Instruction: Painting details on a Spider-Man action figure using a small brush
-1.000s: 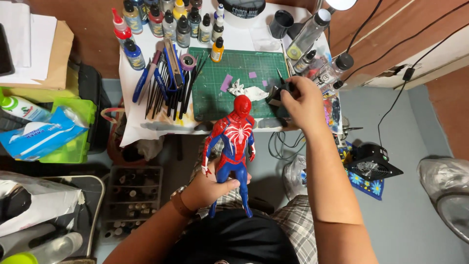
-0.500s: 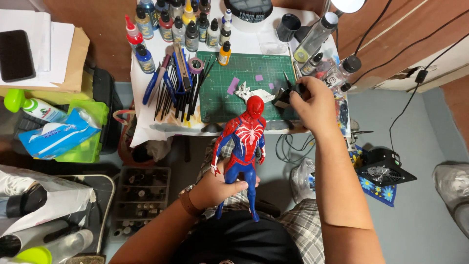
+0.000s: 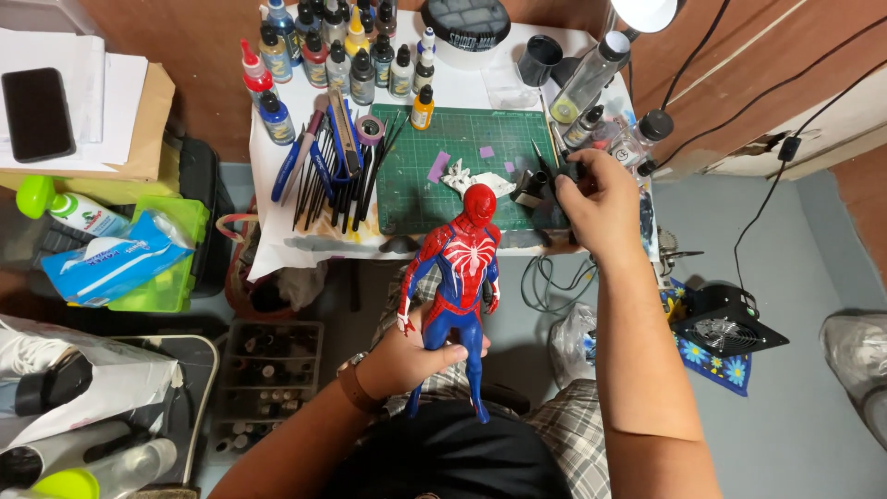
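My left hand (image 3: 413, 355) grips a red and blue action figure (image 3: 458, 277) by its thighs, holding it upright in front of the small table. My right hand (image 3: 601, 199) is over the right end of the green cutting mat (image 3: 434, 199), fingers closed on a small black tool (image 3: 564, 170). A small black object (image 3: 528, 186) and a white piece (image 3: 467, 176) lie on the mat beside that hand, along with small purple scraps (image 3: 437, 167).
Paint bottles (image 3: 342, 60) line the table's back, brushes and blue pliers (image 3: 333, 171) lie left of the mat. A tissue pack (image 3: 111, 263) on a green box, a phone (image 3: 37, 113) on papers, a drawer of bottles (image 3: 263, 388) and a black fan (image 3: 730, 322) surround me.
The view has shifted slightly; the figure stays in my left hand, moving a little right in the view. My right hand stays at the mat's right end, working the small black tool.
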